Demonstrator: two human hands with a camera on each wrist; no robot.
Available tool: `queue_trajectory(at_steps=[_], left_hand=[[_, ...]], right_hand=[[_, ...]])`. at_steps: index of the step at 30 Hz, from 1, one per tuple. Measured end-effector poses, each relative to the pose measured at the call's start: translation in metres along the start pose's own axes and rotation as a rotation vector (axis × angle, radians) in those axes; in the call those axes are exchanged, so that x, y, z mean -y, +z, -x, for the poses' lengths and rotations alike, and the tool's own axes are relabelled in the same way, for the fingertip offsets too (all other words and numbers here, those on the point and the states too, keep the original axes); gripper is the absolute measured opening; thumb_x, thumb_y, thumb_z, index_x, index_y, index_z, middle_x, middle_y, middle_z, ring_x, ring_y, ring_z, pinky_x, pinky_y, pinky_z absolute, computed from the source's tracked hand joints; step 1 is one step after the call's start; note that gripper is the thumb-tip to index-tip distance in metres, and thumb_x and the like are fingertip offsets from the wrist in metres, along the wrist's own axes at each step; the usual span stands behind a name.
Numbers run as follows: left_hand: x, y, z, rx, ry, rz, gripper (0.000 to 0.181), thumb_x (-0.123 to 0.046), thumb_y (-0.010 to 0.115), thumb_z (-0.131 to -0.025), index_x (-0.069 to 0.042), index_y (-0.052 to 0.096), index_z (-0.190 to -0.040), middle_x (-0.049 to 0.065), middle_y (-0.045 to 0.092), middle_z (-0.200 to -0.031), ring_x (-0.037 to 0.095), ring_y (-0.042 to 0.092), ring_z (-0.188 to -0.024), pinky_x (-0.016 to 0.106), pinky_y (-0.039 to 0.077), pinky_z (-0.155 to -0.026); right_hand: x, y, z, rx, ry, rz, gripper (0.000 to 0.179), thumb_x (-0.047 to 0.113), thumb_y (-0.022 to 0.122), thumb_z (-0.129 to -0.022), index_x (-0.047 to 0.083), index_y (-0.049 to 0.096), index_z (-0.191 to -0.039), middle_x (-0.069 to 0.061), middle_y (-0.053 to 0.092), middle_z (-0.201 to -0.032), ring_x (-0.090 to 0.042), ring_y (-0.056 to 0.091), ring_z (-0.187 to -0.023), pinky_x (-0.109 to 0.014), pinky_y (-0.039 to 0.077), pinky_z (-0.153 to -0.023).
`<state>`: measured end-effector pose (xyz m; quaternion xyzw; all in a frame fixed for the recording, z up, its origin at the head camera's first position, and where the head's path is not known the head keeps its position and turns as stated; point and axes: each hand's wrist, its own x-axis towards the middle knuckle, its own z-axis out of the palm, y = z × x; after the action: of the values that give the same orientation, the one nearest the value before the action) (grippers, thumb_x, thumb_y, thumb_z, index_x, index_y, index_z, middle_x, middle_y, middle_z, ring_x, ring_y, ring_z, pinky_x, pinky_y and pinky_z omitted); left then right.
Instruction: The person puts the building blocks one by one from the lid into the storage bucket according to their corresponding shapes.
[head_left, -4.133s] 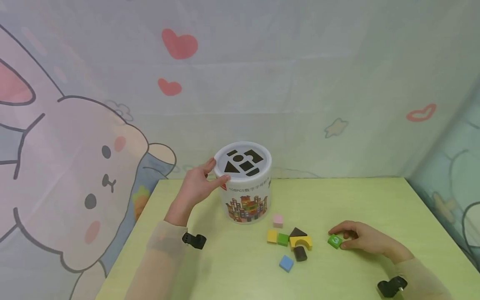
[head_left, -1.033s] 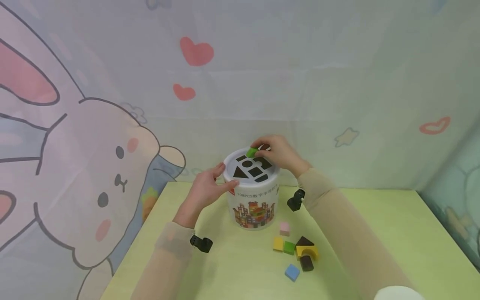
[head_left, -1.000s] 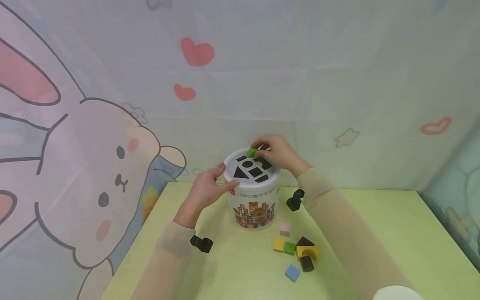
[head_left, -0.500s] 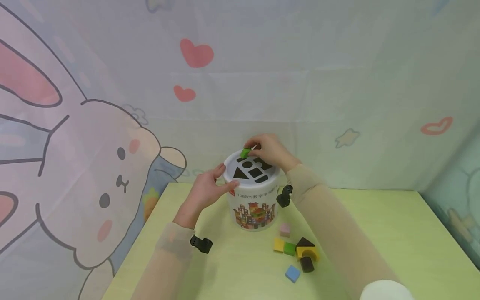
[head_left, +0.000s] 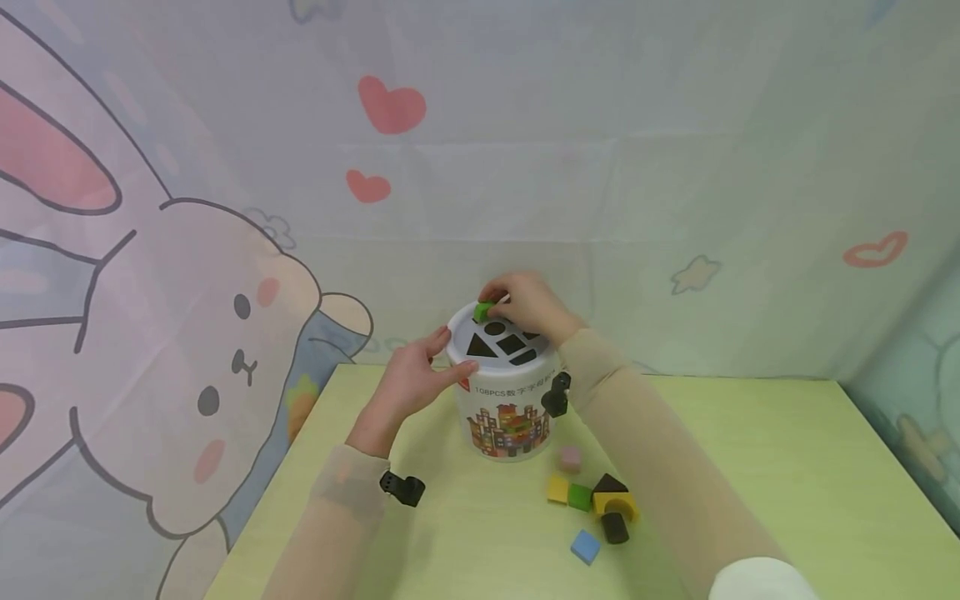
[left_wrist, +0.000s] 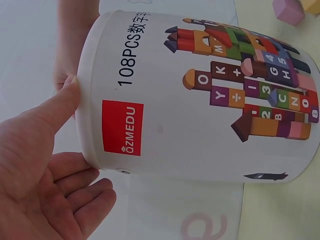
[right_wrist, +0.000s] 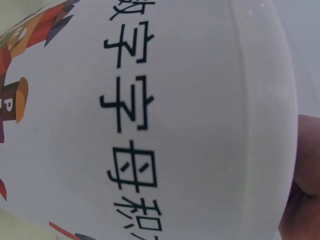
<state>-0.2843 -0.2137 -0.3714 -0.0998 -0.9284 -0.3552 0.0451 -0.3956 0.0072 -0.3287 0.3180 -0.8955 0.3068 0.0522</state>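
A white bucket (head_left: 540, 417) stands on the table, its lid (head_left: 460, 337) cut with dark shaped holes. My left hand (head_left: 415, 377) holds the bucket's left side at the rim, thumb in front and fingers farther back. In the left wrist view the thumb (left_wrist: 60, 102) presses the lid edge. Over the lid's back left, my right hand (head_left: 528, 307) pinches a green block (head_left: 482, 312) between thumb and fingers, right at a small slot it partly covers. The bucket wall (right_wrist: 200, 125) fills most of the right wrist view and hides the block there.
Right of the bucket's front lie a pink block (head_left: 570, 459), a yellow block (head_left: 557, 489), another green block (head_left: 580, 497), a dark triangle (head_left: 611, 483), a yellow arch (head_left: 632, 505), a dark rounded block (head_left: 615, 528) and a blue block (head_left: 586, 547). A cloth backdrop (head_left: 525, 192) hangs behind the table.
My right hand picked the green block off the table at the right and carried it over the lid. In the last second it slid left along the lid's back. The left hand stays put.
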Motion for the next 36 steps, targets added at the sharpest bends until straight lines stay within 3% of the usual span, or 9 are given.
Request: queue_trajectory(at_steps=[36], left_hand=[[-0.0009,0.0026,-0.0036,-0.004,0.018,-0.036,0.090,-0.056,0.076,-0.097,-0.008,0.040,-0.165,0.005,0.034,-0.171,0.039,0.048,-0.147,0.053,0.049,-0.112]], right_hand=[[0.0013,0.0020,0.0019,-0.003,0.056,0.034,0.021,0.007,0.074,-0.102,0.003,0.078,-0.122,-0.013,0.076,-0.119,-0.028,0.069,-0.115,-0.042,0.052,-0.104]])
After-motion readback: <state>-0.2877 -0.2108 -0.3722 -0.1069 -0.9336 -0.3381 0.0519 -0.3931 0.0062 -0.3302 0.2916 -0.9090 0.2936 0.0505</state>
